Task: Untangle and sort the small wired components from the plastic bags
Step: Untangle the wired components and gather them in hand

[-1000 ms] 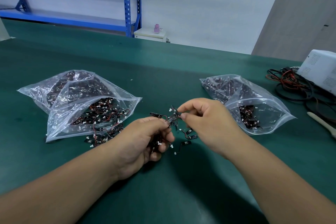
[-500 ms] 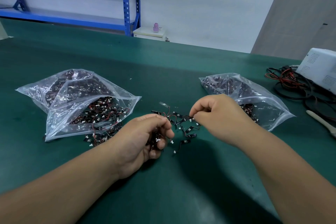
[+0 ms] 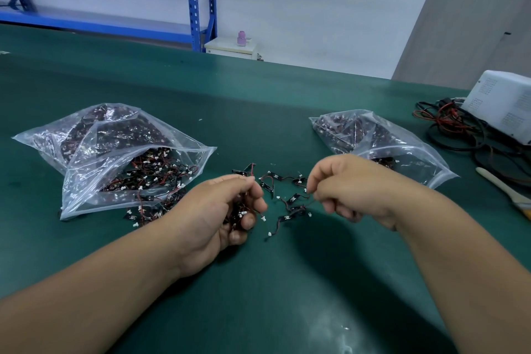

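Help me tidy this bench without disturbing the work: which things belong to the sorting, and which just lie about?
Job: left bag, right bag, wired components stretched between left hand and right hand.
Lying about: white box, coiled cables, brush, pink bottle.

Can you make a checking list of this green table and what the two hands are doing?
Surface: green table, pale scuffs near front.
Job's things: left bag open, components spilling out; right bag holds more; tangle strung between hands.
Clutter: brush at right edge.
Hands: left hand grips the tangle's bulk; right hand pinches its wire.
Cables: black and red cables beside white box.
Surroundings: blue rack, pink bottle behind.
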Available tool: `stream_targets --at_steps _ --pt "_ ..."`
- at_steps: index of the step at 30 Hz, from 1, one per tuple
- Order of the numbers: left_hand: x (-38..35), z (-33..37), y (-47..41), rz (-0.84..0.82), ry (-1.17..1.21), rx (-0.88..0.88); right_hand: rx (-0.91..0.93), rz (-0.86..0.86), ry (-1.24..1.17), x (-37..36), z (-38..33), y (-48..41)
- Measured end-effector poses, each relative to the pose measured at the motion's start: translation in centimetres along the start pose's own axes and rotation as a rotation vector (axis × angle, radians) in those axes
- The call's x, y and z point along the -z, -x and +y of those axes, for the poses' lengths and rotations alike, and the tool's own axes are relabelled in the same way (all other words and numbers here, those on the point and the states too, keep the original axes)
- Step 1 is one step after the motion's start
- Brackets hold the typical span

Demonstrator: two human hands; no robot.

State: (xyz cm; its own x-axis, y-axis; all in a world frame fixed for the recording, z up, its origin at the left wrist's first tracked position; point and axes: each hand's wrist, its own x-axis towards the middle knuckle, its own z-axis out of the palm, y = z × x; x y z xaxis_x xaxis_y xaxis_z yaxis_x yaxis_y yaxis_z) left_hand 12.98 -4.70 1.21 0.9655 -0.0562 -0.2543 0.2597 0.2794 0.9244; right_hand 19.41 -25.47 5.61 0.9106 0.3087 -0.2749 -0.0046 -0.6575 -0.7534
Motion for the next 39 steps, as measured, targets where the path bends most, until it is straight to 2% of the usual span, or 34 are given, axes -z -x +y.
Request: stream_targets --at_steps 3,5,7,10,11,14,18,20,21,23,25,26,28,29,32,35,37,39 --pt "0.0 0.0 0.0 0.002 0.006 -0.001 0.067 -0.056 -0.304 0.6 -0.2 0.0" --pt "-0.1 0.0 0.0 0.003 0.004 -0.002 0.085 -0.089 -0.411 0.8 -0.2 0.0" --pt "-0.1 0.0 0.0 0.003 -0.004 -0.003 0.066 -0.051 -0.253 0.6 -0.2 0.0" --pt "-0.1 0.0 0.0 0.007 -0.010 -0.002 0.029 0.061 0.226 0.0 0.2 -0.1" --pt "-0.1 0.0 0.0 0.008 -0.008 -0.002 0.023 0.069 0.305 -0.2 0.3 -0.2" --pt "0.0 0.0 0.0 0.006 0.001 -0.003 0.012 0.073 0.204 -0.3 0.6 -0.4" --pt "0.0 0.0 0.0 0.008 0.008 -0.003 0.076 0.199 0.092 0.4 0.5 -0.6" --pt "0.0 0.0 -0.1 0.008 0.008 -0.001 0.083 0.144 0.039 0.4 0.3 -0.5" --pt "0.0 0.0 -0.1 0.009 0.008 -0.001 0.077 0.104 0.070 0.3 0.3 -0.4" --pt "0.0 0.0 -0.1 0.010 0.009 -0.002 0.056 0.075 0.321 0.2 0.5 -0.5" --pt "0.0 0.0 -0.1 0.010 0.008 -0.004 0.056 0.176 0.659 0.2 0.7 -0.8" --pt "0.0 0.0 -0.1 0.009 0.008 -0.004 0.059 0.258 0.743 0.1 0.7 -0.8" --pt "0.0 0.0 -0.1 0.007 0.009 -0.007 0.114 0.353 0.732 0.1 0.5 -0.7" --pt "0.0 -0.1 -0.1 0.007 0.009 -0.009 0.159 0.334 0.666 0.0 0.4 -0.7" --pt "0.0 -0.1 -0.1 0.009 0.009 -0.011 0.308 0.135 0.487 -1.4 -0.2 -0.4" --pt "-0.1 -0.1 -0.1 0.011 0.013 -0.013 0.359 0.026 0.635 -4.2 -0.4 -0.4" --pt "-0.1 0.0 0.0 0.011 0.014 -0.010 0.372 0.054 0.721 -5.4 -0.2 -0.9" --pt "-0.1 -0.1 0.0 0.010 0.016 -0.008 0.365 0.077 0.696 -5.2 -0.1 -1.0"
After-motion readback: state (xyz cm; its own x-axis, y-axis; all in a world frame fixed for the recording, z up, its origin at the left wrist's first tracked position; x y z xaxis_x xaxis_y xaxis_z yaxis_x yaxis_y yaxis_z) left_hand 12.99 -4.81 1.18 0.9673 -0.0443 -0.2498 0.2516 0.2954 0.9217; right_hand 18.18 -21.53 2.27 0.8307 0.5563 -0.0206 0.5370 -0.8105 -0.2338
